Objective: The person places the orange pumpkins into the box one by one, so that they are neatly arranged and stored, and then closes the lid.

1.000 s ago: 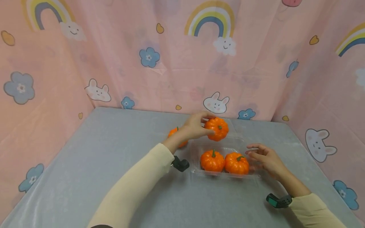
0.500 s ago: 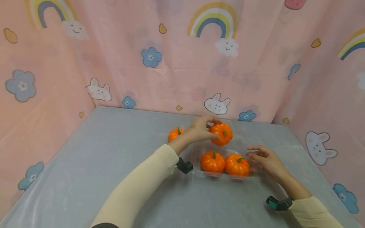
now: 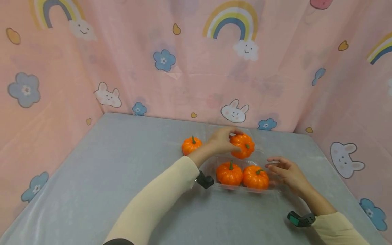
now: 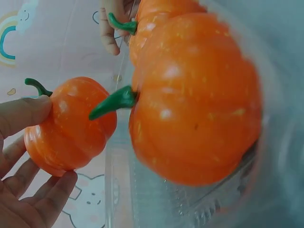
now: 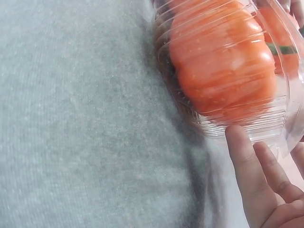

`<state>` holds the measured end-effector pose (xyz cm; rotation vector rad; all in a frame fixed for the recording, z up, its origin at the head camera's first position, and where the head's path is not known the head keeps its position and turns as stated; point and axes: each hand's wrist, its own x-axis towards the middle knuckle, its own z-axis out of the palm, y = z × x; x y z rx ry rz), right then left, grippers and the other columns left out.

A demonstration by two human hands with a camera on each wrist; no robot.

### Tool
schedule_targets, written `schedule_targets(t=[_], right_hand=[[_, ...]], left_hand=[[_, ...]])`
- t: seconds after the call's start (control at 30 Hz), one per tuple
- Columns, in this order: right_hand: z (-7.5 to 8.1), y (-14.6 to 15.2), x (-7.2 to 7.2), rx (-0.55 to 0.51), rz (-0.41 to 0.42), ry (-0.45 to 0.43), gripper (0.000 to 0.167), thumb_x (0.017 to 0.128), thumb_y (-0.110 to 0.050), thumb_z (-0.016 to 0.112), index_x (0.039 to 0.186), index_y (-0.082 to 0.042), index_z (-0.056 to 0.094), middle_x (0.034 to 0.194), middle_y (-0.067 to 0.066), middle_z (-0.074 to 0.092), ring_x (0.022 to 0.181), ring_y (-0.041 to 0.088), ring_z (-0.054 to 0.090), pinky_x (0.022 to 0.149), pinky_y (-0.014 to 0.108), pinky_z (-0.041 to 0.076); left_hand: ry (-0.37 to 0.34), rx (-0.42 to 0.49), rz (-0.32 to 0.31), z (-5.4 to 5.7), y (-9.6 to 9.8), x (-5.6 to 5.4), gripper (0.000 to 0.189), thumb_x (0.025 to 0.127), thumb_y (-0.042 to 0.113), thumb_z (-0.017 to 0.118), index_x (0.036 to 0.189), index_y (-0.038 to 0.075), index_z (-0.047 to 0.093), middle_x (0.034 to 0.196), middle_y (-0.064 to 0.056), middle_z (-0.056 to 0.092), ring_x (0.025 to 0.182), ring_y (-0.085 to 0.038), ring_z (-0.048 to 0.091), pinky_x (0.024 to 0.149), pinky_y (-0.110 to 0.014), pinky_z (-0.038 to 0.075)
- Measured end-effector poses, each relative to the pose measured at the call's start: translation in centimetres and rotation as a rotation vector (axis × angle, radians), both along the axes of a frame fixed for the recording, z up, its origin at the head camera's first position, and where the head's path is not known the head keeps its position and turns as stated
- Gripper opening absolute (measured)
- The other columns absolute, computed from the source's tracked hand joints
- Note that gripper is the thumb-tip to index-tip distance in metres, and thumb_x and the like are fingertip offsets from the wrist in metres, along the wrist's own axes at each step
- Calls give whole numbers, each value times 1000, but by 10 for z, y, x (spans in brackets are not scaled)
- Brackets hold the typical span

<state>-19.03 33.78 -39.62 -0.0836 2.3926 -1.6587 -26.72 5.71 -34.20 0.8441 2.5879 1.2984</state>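
My left hand (image 3: 223, 140) grips a small orange toy pumpkin (image 3: 243, 146) between thumb and fingers. In the left wrist view this pumpkin (image 4: 76, 123), with its green stem, is held beyond the near wall of a clear plastic clamshell box. Two more pumpkins, one on the left (image 3: 229, 174) and one on the right (image 3: 256, 177), sit side by side in the box's front part. At the right end of the box (image 5: 216, 129) is my right hand (image 3: 288, 173), its fingers loosely extended and a fingertip right at the ridged wall.
Another pumpkin (image 3: 190, 145) stands on the grey cloth-covered table (image 3: 128, 160), left of the box and partly behind my left forearm. The box's clear lid (image 3: 251, 134) lies folded back behind. A pink patterned curtain (image 3: 190, 75) closes off the back and sides.
My left hand has carried its pumpkin right and slightly down, towards the space over the box's rear. More of the pumpkin behind the forearm shows. The right hand stays nearly still.
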Motion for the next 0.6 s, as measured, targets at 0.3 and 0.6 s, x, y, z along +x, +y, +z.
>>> schedule_targets(t=[0.3, 0.6], right_hand=[[-1, 0, 1, 4, 4, 7, 33, 99, -26, 54, 126, -8, 51, 105, -12, 66, 88, 7, 68, 70, 36, 60], [0, 1, 0, 12, 4, 0, 31, 99, -26, 54, 126, -11, 53, 104, -14, 67, 88, 6, 68, 71, 34, 60]], left_hand=[[-14, -36, -4, -5, 11, 3, 51, 79, 21, 79, 126, 23, 60, 132, 3, 58, 108, -13, 57, 90, -24, 52], [-10, -117, -9, -2, 20, 6, 49, 82, 21, 77, 127, 27, 61, 135, 4, 56, 114, -14, 54, 95, -26, 50]])
